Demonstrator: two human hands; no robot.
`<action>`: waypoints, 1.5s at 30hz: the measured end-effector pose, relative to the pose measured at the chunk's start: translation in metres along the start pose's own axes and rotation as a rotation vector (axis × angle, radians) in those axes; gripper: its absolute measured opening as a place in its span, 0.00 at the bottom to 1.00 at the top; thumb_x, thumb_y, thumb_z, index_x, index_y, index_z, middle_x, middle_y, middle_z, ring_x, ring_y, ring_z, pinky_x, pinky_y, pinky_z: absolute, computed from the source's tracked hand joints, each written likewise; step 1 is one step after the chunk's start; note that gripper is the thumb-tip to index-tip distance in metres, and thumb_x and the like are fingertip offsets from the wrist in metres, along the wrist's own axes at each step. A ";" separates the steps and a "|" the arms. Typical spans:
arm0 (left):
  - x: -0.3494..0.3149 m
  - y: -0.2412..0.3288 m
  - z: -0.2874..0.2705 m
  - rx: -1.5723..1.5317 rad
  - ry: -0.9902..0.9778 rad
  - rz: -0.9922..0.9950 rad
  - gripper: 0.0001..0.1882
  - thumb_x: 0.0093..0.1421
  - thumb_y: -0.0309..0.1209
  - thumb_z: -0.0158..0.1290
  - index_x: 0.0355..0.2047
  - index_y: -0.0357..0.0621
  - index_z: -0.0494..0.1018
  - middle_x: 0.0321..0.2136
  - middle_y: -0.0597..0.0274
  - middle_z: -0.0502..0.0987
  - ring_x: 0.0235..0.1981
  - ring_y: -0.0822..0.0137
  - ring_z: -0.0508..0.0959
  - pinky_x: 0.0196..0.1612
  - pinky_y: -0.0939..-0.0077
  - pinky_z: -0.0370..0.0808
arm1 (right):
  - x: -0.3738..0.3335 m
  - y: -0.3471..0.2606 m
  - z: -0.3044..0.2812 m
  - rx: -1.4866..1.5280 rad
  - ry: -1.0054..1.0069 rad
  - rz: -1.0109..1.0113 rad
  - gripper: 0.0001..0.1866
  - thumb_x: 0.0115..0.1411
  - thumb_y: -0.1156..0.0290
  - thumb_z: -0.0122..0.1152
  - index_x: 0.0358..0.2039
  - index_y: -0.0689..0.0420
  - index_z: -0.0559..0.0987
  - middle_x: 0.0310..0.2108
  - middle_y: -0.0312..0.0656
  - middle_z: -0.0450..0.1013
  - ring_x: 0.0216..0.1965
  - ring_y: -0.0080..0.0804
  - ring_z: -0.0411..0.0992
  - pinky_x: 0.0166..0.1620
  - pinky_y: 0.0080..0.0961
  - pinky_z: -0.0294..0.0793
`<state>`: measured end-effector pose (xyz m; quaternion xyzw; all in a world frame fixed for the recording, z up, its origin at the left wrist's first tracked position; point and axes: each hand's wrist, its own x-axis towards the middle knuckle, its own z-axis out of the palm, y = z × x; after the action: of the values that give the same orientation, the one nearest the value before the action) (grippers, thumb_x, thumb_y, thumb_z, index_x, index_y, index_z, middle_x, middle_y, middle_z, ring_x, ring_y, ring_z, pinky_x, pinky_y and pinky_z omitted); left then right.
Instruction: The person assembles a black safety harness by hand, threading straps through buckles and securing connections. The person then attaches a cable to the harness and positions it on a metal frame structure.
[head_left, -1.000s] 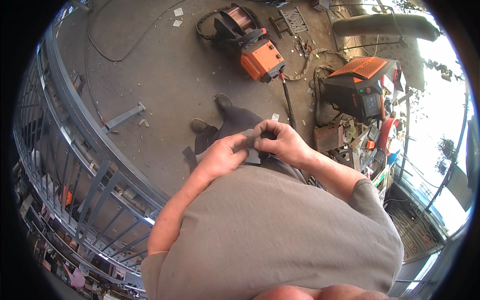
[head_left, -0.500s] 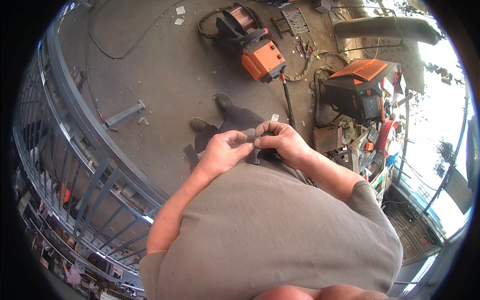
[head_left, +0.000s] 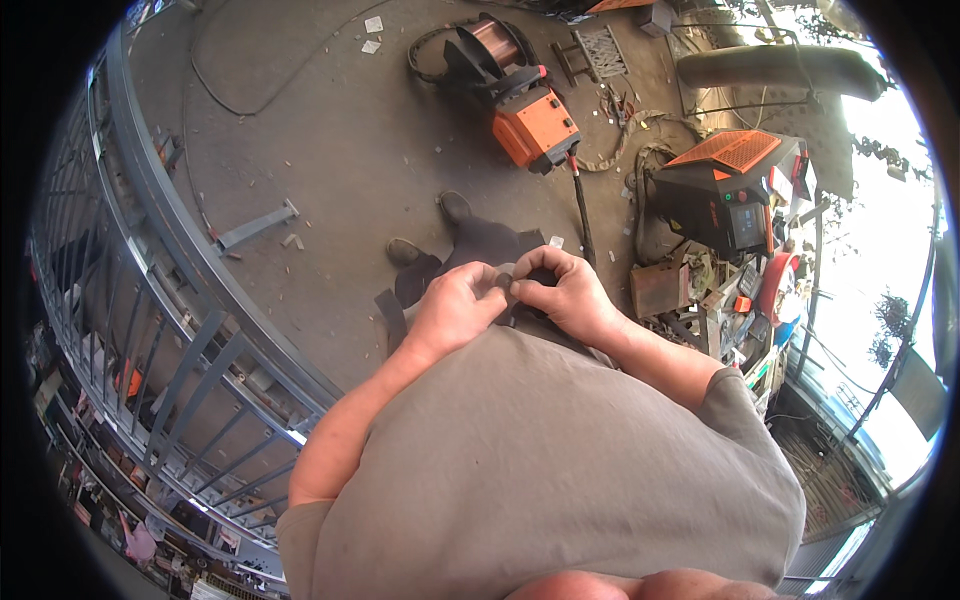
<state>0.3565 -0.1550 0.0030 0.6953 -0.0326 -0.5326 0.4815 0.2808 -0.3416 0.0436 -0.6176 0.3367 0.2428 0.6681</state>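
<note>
In front of my belly both hands come together, fingertips almost touching. My left hand (head_left: pixel 455 305) is closed in a pinch, thumb against bent fingers. Opposite it, my right hand (head_left: pixel 567 292) pinches too, with its thumb and forefinger curled. Between the fingertips shows a small dark roundish piece (head_left: pixel 504 282), with a paler grey edge above it. Its kind is too small to tell, and the fingers cover part of it. Below the hands are my dark trousers (head_left: pixel 485 245) and shoes on the floor.
To the left runs a long grey metal railing frame (head_left: pixel 215 290), with a steel bar (head_left: pixel 257 226) on the floor beside it. Ahead stands an orange and black wire feeder (head_left: pixel 535 130) with a copper-coloured spool. An orange and black welding machine (head_left: pixel 725 190) sits right, above a cluttered bench (head_left: pixel 720 295).
My fingertips have parted slightly, and the small dark piece between them shows more clearly. The surroundings have shifted slightly right and down in the view.
</note>
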 end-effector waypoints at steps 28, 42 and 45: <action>0.006 -0.001 0.000 -0.233 -0.148 -0.052 0.14 0.64 0.32 0.60 0.44 0.35 0.77 0.38 0.63 0.82 0.39 0.76 0.79 0.43 0.75 0.77 | 0.007 0.015 -0.016 0.296 -0.103 -0.029 0.06 0.59 0.81 0.67 0.35 0.58 0.81 0.34 0.32 0.78 0.37 0.18 0.74 0.45 0.20 0.74; 0.020 -0.002 0.009 -0.272 -0.126 0.053 0.12 0.66 0.31 0.59 0.44 0.34 0.77 0.38 0.65 0.82 0.41 0.75 0.78 0.47 0.75 0.76 | 0.011 0.015 -0.019 0.693 -0.009 0.144 0.08 0.59 0.82 0.66 0.36 0.57 0.77 0.35 0.37 0.78 0.37 0.23 0.76 0.44 0.22 0.76; 0.023 0.004 0.011 -0.289 -0.148 0.034 0.13 0.66 0.32 0.60 0.45 0.35 0.77 0.41 0.64 0.81 0.44 0.75 0.78 0.50 0.75 0.76 | 0.012 0.016 -0.023 0.631 0.015 0.065 0.07 0.59 0.81 0.66 0.36 0.58 0.77 0.35 0.36 0.78 0.38 0.22 0.76 0.45 0.22 0.77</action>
<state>0.3601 -0.1767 -0.0099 0.5769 -0.0027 -0.5734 0.5818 0.2729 -0.3637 0.0241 -0.3706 0.4200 0.1432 0.8159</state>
